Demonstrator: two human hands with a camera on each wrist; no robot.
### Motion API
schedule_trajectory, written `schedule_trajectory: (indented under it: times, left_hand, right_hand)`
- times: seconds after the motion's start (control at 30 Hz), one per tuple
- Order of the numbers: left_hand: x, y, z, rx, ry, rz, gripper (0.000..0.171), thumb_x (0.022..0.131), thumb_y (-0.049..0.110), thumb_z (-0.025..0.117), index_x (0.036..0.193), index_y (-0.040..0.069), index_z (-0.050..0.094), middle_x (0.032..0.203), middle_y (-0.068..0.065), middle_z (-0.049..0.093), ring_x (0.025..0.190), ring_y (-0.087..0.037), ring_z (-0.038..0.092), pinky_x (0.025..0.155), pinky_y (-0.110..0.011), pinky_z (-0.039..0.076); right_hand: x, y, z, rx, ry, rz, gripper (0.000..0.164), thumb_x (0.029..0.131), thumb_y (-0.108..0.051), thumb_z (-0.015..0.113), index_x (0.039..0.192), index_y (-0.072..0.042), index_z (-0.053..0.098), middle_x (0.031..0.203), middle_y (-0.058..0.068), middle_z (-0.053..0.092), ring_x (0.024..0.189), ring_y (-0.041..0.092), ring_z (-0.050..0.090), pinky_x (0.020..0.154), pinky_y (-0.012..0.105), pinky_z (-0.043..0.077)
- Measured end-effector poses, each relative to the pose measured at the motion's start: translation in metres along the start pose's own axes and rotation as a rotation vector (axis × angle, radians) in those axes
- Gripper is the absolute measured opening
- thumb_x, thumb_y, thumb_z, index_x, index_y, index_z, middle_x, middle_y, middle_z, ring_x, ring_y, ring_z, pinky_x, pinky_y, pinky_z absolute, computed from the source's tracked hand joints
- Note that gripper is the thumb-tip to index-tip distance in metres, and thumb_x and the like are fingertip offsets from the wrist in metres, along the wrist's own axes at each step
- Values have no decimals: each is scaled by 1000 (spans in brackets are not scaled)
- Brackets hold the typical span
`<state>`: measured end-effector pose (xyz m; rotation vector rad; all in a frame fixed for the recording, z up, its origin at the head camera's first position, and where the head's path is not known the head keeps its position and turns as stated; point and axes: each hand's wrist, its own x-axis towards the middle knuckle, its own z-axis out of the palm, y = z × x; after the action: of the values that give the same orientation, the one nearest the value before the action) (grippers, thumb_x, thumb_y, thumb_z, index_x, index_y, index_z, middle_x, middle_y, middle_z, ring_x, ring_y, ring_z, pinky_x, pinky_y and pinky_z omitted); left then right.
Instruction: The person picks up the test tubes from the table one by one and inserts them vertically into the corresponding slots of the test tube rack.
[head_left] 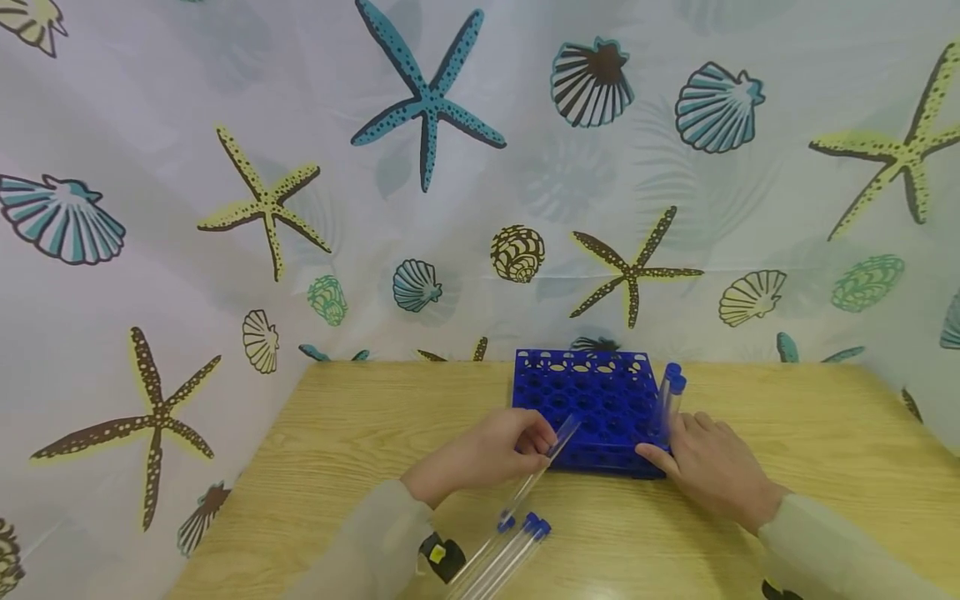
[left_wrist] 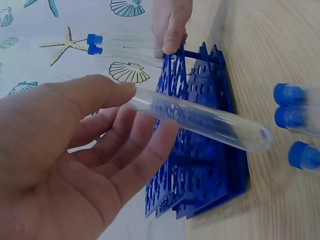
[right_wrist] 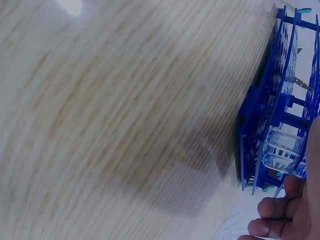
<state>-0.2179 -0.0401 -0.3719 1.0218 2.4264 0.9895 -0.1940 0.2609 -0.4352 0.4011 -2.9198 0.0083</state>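
Observation:
My left hand (head_left: 502,450) pinches a clear test tube (head_left: 528,487) between thumb and fingertips, just in front of the blue test tube rack (head_left: 600,457). In the left wrist view the tube's rounded end (left_wrist: 260,139) points away from the hand, and the thumb covers its other end. My right hand (head_left: 712,462) grips the rack's right end, thumb over the top edge. Close to that thumb, two blue-capped test tubes (head_left: 675,400) stand upright in the rack; their rounded bottoms show between its tiers in the right wrist view.
Three blue-capped test tubes (head_left: 498,562) lie side by side on the wooden table (head_left: 360,433), caps toward the rack. A white curtain (head_left: 480,317) printed with starfish and shells hangs behind the table and along its sides.

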Motion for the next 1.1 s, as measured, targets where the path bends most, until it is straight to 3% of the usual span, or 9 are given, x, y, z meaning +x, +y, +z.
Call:
schedule_trajectory:
  times: [0.3,0.63,0.9,1.1]
  left_hand:
    - [22,16,-2,-6,194,14,18,84,18,63,100,13,56,92,5,57,78,-1,54,68,-13,46]
    - [46,32,2,-2,299,28,20,84,20,62,101,16,53,94,6,57,80,1,55,71,-12,46]
    - [61,36,4,-34,446,46,20,85,24,61,101,19,51,92,9,56,81,0,54,72,-16,46]
    - [73,40,5,-73,503,85,21,85,24,61,102,16,51,92,7,56,83,-1,54,74,-16,46]
  right_hand:
    - [3,2,0,-2,-13,1,83,87,-64,30,122,10,44,101,19,59,94,34,54,81,51,41]
    - [6,5,2,4,-6,-5,83,87,-64,29,121,9,45,99,19,60,93,34,55,80,51,42]
    - [1,0,1,-8,8,-3,81,87,-64,31,117,9,49,90,15,60,86,31,56,75,49,43]
    - [-2,-4,1,-19,1,7,81,86,-64,29,115,8,51,87,13,59,82,28,56,73,48,44]
